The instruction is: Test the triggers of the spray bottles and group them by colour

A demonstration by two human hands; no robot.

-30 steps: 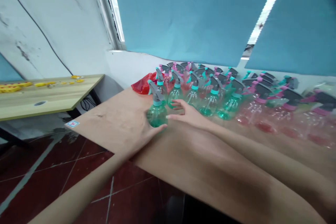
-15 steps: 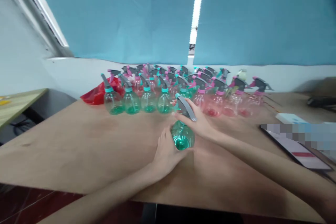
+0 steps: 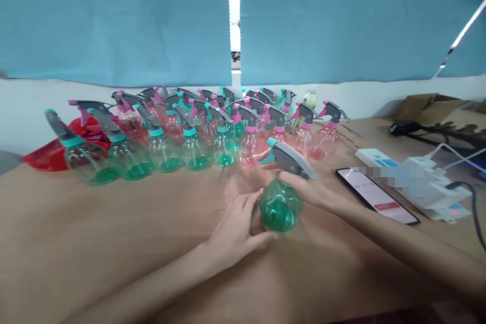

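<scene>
A round spray bottle (image 3: 281, 207) of clear green plastic, with a grey and turquoise trigger head, is held over the near part of the table. My right hand (image 3: 299, 182) is closed about its neck, just under the head, with some fingers hidden behind. From the left, my left hand (image 3: 237, 220) holds the bottle's lower body, fingers along the side and thumb near the base. Beyond my hands stands a front row of spray bottles, green ones such as the green bottle (image 3: 196, 154) on the left and pink ones such as the pink bottle (image 3: 249, 144) on the right.
More spray bottles crowd behind that row, near the wall. A red plastic bag (image 3: 41, 157) lies at the left. Toward the right are a phone (image 3: 375, 195), a white power strip (image 3: 425, 177) with cables, and a cardboard box (image 3: 429, 106) farther back on the wooden table (image 3: 114, 233).
My view has turned to the right, so the bottle rows appear farther left and the phone and power strip show more fully. Both hands remain on the green spray bottle.
</scene>
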